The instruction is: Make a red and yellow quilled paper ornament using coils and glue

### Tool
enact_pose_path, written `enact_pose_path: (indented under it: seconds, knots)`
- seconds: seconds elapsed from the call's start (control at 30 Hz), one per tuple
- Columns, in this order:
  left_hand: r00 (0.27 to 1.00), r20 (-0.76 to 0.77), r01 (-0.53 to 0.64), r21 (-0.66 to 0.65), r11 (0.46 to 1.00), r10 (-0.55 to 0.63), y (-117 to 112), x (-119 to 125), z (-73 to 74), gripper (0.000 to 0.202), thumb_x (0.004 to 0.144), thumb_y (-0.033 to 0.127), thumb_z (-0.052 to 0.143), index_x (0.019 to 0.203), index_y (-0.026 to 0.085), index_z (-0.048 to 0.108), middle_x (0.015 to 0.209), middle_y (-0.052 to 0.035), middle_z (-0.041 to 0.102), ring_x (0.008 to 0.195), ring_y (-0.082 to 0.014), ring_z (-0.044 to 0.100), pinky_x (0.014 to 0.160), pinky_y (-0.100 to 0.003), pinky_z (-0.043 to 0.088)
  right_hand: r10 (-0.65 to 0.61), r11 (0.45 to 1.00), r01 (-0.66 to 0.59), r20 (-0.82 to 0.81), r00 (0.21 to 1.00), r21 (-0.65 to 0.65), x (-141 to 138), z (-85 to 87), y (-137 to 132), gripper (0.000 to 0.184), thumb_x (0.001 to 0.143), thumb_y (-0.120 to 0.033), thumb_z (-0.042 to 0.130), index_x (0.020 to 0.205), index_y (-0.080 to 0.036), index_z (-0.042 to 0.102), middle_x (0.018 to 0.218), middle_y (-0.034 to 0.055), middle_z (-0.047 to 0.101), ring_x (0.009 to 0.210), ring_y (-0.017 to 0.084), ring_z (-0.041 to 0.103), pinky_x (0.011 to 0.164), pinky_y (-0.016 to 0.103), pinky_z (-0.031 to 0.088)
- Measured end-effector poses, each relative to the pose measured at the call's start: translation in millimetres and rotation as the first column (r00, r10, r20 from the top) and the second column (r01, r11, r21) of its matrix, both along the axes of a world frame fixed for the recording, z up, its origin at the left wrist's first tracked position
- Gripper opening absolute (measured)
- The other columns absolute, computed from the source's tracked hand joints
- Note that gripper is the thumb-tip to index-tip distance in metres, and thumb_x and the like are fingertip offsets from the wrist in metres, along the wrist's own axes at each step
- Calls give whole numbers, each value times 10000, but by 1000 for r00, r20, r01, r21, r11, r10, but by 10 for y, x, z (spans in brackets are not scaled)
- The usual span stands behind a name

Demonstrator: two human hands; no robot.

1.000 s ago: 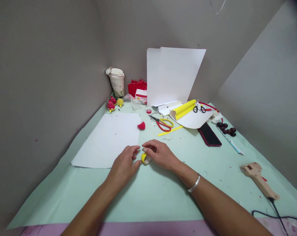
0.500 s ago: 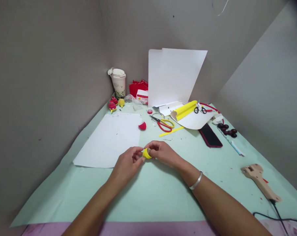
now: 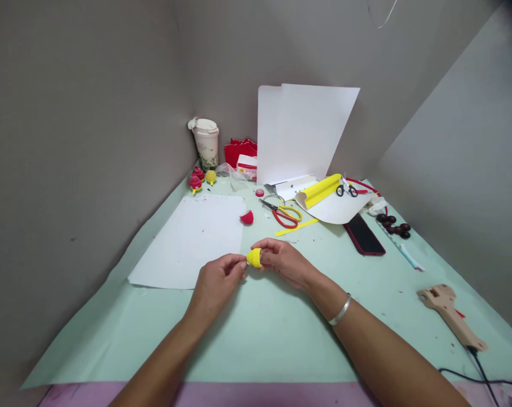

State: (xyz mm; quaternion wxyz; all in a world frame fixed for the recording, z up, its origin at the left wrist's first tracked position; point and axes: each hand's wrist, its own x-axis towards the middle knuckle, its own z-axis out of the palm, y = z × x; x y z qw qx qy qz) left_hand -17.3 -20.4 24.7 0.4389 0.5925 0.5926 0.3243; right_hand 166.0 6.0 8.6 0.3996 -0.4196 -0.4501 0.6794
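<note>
**A ribbed yellow cap [image 3: 254, 258] held at its two ends**

Nearest on the green-covered tabletop [image 3: 256, 345], at the right side, lay a glue gun [image 3: 446, 314] with its black cable [image 3: 459, 373]. A little farther, near the middle, the two hands met around the cap. The left hand [image 3: 215, 282] had thumb and forefinger pressed together, and they seemed to pinch the narrow tip. The right hand [image 3: 287, 264] gripped the wide end with its fingers; whether a fingertip went inside the rim, I could not tell.

For good work, I judged, the right fingers needed to support the wide end without squeezing, because the ribbed wall looked easy to crush. The left pinch needed to be gentle and in line with the cap, so that the tip would not bend or unwind.

Beyond lay a white sheet [image 3: 183, 246], a red cup-shaped piece [image 3: 246, 217] and yellow-and-red-handled scissors [image 3: 283, 213], apart from the hands. Farthest stood a lidded cup [image 3: 207, 144].
</note>
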Motion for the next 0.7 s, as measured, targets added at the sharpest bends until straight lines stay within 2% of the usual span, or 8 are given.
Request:
enact_pose_path:
  seconds: [0.13,0.3,0.43,0.6,0.7]
  knots:
    - [1000,-10,3,-12,1000,-3,7,5,2,254,794,391,573,878,213,733,669,-2,716,681,-211,685,678,-310,501,-7,999,4,62,998,42,-1,-37,14,274,715,-279,739,960,-160,704,866,43,705,702,131,605,712,288,484]
    - [999,-40,33,-18,999,-34,23,-12,-31,286,790,379,556,944,206,725,810,-27,750,727,-212,687,696,-324,502,-19,998,11,126,992,66,-11,-45,19,232,742,-262,709,953,-166,700,857,34,707,693,127,614,680,269,498]
    - [994,-108,-8,35,999,12,21,-9,-30,342,762,337,577,1046,196,705,863,-43,744,765,-214,673,721,-336,508,-18,999,22,106,994,-44,-24,4,16,191,740,-216,688,922,-160,683,815,44,709,646,126,640,532,206,485]
    - [993,109,49,18,999,-51,-2,12,3,365,773,367,612,1092,201,675,935,-47,734,826,-199,678,763,-324,521,82,975,-97,-79,993,-202,-19,66,9,208,726,-239,741,874,-137,637,792,64,726,593,98,660,454,132,472]
    - [981,184,60,-15,998,-57,-4,15,31,371,769,375,636,1088,188,672,950,-58,735,853,-202,683,793,-329,521,59,969,-83,-104,993,-234,-17,55,12,264,699,-241,775,864,-159,586,773,57,730,581,111,674,411,122,457]
